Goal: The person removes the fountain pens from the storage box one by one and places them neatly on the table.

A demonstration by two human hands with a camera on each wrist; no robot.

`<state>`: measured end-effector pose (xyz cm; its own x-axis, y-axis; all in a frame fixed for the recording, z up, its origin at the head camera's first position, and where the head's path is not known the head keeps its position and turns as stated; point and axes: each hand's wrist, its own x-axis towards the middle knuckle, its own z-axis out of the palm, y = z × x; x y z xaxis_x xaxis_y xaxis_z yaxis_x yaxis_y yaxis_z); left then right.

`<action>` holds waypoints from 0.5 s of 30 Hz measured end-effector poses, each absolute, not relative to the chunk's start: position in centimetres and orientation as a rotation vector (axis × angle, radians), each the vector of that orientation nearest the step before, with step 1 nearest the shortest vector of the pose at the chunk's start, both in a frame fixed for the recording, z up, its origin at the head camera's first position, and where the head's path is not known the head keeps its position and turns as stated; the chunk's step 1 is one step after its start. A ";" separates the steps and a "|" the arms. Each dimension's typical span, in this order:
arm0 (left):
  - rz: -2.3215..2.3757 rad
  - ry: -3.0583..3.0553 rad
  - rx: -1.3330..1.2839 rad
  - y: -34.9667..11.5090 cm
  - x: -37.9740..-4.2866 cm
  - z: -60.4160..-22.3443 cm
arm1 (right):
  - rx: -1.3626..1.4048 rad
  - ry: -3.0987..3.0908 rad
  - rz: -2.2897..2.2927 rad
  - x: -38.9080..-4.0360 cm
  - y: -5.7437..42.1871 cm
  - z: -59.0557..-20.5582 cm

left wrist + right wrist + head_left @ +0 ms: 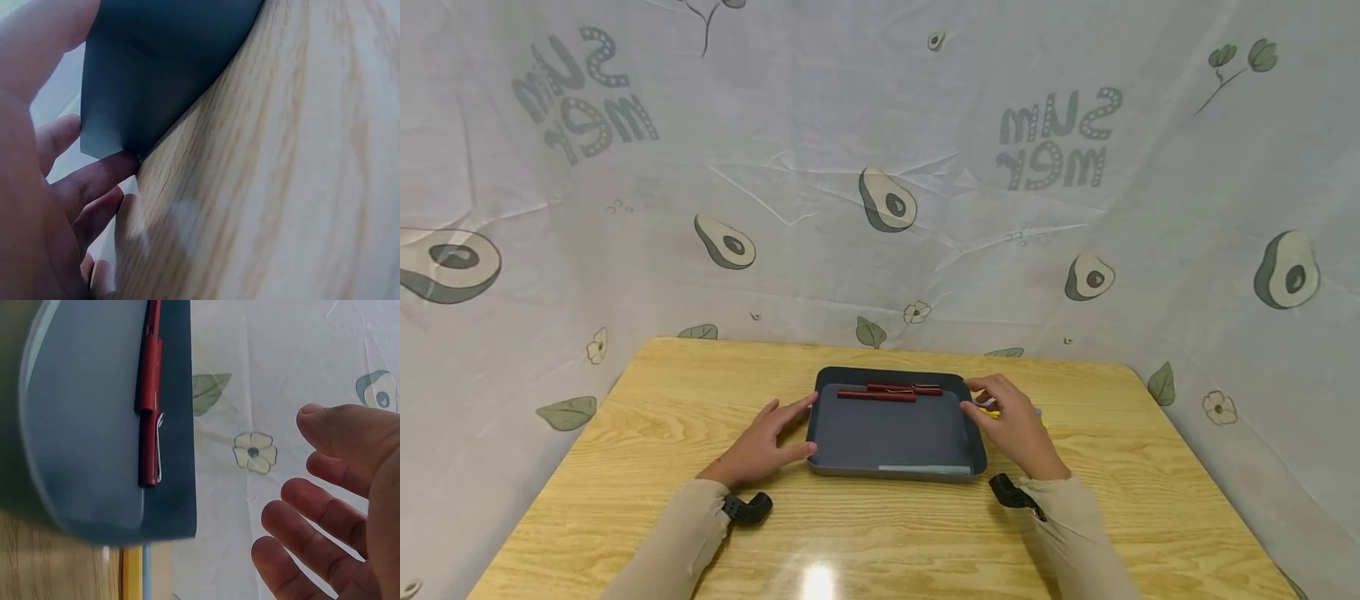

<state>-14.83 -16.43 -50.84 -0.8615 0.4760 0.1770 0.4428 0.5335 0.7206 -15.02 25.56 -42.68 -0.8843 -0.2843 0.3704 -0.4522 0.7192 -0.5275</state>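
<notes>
- My right hand (1017, 427), fingers apart beside the tray (887, 437), partly hides something yellow (132, 575).
- My left hand (757, 450), fingers spread, touches its left side.
- Wooden table (865, 525) beneath, avocado-print sheet (820, 108) behind.

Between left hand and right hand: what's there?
Between left hand and right hand: the dark gray tray, two red pens lying in it. Head view shows it.

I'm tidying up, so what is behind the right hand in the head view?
Bits of something yellow and something blue show past the right hand, beside the tray. The hand covers the rest, so what they are cannot be told.
</notes>
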 end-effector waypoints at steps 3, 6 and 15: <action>1.262 2.708 0.799 -16.4 -14.8 -51.1 | 0.592 -2.668 0.922 -15.0 24.9 -42.7; 1.269 2.703 0.784 -16.4 -14.8 -51.2 | 0.609 -2.674 0.890 -15.1 24.0 -42.7; 1.276 2.704 0.798 -16.3 -14.8 -51.0 | 0.631 -2.711 0.747 -15.9 20.9 -40.9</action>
